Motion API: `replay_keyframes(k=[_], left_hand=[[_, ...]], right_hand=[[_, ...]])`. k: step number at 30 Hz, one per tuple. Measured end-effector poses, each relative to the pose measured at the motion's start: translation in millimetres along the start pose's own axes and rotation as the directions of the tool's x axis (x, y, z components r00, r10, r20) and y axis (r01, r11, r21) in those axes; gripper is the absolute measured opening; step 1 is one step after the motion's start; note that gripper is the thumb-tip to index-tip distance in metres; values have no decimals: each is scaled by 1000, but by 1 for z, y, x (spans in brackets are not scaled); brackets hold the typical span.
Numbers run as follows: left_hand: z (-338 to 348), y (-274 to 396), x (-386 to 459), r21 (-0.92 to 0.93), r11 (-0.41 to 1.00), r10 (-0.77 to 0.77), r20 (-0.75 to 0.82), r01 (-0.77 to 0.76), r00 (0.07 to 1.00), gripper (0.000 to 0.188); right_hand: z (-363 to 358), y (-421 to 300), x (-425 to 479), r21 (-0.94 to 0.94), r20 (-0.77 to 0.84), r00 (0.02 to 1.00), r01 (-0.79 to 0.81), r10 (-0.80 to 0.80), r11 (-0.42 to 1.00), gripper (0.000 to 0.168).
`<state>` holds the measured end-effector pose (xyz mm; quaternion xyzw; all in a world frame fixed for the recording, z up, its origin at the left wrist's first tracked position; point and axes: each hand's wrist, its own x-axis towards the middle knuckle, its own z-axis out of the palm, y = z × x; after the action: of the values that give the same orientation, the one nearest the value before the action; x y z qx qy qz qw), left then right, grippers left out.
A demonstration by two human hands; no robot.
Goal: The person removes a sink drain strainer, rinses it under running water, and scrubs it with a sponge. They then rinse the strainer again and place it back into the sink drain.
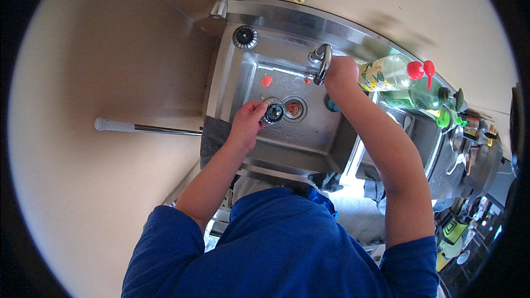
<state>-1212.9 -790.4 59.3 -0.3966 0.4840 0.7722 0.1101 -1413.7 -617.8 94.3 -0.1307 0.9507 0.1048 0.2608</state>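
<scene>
My left hand (249, 121) grips a round metal sink strainer (273, 113) by its rim, over the steel sink basin (285, 142). Just right of the strainer is the drain (294, 109), with reddish scraps in it. A red food piece (266, 81) and a smaller scrap (307, 80) lie on the basin floor. At the base of the chrome faucet (324, 66), my right hand (343, 68) is bent behind the spout; its fingers are mostly hidden, so what it touches cannot be told. A second strainer (245, 37) rests on the back left corner of the sink.
A clear bottle with a red cap (391, 73) and a green bottle (418, 96) stand right of my right arm. Beyond the divider is a second basin (420, 132). A grey cloth (213, 138) hangs over the left edge, near a white-handled metal rod (145, 128).
</scene>
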Motion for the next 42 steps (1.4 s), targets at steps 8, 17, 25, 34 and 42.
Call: replay_keyframes(k=[8, 17, 25, 34, 42], left_hand=[[2, 7, -7, -20, 1000, 2, -1, -2, 1000, 17], [15, -13, 16, 246, 966, 34, 180, -79, 983, 21], [46, -22, 36, 392, 894, 91, 314, -216, 945, 23], [64, -22, 49, 311, 922, 95, 397, -232, 913, 21], [71, -24, 64, 225, 956, 84, 397, -186, 914, 17]], right_hand=[[2, 15, -24, 171, -97, 995, 23, -7, 985, 23], [72, -19, -44, 799, 307, 914, -399, -265, -450, 26], [84, -30, -19, 972, 128, 985, -101, -118, 213, 53], [83, 5, -52, 844, -284, 956, 285, -73, 453, 18], [124, 18, -64, 961, -180, 974, 204, -137, 185, 22]])
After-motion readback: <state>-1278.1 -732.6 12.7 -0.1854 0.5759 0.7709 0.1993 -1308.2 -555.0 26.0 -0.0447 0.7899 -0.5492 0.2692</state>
